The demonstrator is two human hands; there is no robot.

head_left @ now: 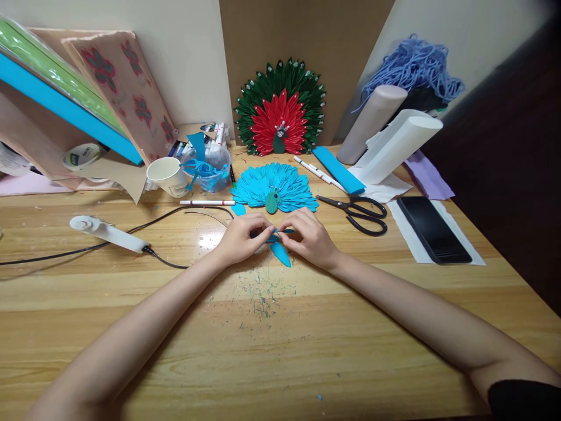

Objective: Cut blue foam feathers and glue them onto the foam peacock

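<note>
My left hand (246, 237) and my right hand (310, 238) meet over the middle of the table, thumbs and forefingers pinched together. Between the fingertips are blue paper petals (281, 254), one of them pointing down toward me. Parts of the petals are covered by the fingers. Just beyond the hands lies a blue paper peacock (272, 202) with a green head and a fan of blue feathers. Behind it, a green and red paper peacock (280, 111) leans on a brown board.
Black scissors (366, 213) and a phone (433, 229) lie to the right. A white corded tool (109, 234), probably a glue gun, rests left with its black cable near my left hand. A paper cup (167, 176), a tub (213, 175) of blue scraps and markers (207, 203) stand farther back.
</note>
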